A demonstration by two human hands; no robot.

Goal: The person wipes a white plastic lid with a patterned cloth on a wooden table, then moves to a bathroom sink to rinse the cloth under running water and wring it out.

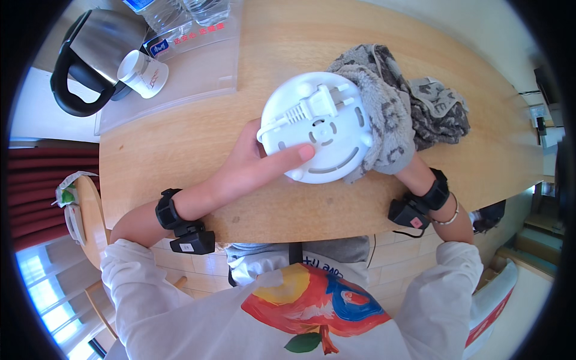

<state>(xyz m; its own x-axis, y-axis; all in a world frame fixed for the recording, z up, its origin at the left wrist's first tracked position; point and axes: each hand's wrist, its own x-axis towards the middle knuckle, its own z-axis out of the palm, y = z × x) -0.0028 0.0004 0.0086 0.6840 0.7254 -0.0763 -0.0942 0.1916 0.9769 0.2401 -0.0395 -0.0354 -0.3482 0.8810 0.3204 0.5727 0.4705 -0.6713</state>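
Observation:
My left hand (270,159) grips a round white kettle power base (346,148), its thumb lying across the underside. The base is tipped so that its slotted underside and small feet face me. A white two-pin plug (321,103) on a short cord lies against that underside. A grey patterned plush towel (389,119) wraps my right hand (408,170), leaving little but the wrist end visible. Through the towel, that hand bears on the right rim of the base; its fingers are hidden. The towel's loose end trails onto the wooden table (279,216) at the right.
A steel electric kettle (105,40) with a black handle stands at the back left. Beside it a white paper cup (144,74) leans on a clear plastic tray (198,85). Clear water bottles (166,20) stand behind. A small side table (92,220) is at far left.

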